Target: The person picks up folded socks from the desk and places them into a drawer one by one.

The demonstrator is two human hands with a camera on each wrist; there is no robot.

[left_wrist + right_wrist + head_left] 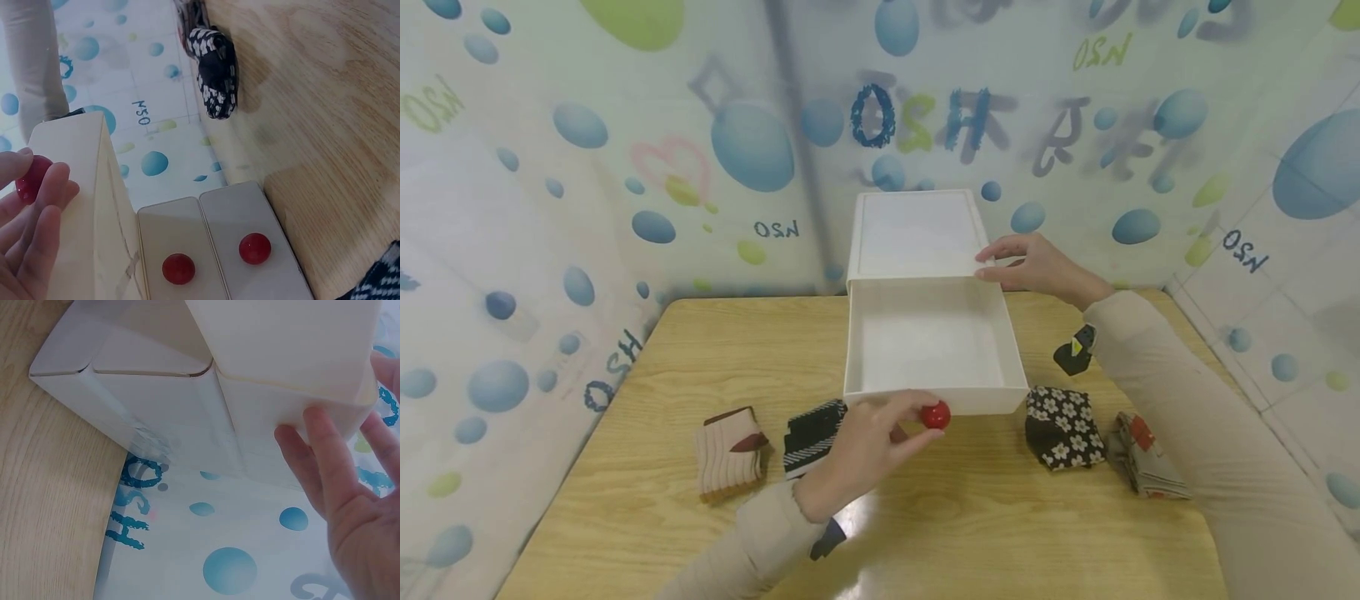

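My left hand (865,446) pinches the red round knob (936,415) of a white drawer (936,400), which stands pulled out of the top of a small white cabinet (917,233). In the left wrist view, thumb and fingers close round the knob (32,179). Two lower drawer fronts (165,228) there, each with a red knob (255,248), are pushed in. At the cabinet's upper right edge, my right hand (1030,262) holds the top. The right wrist view shows its fingertips (315,419) against the cabinet's white wall (269,412).
Folded socks lie on the wooden table (970,517): a beige striped sock (730,454) and a black sock with white stripes (812,433) at left, a black flowered sock (1063,427) and a grey sock with red (1150,462) at right. A patterned wall covering (737,250) rises behind.
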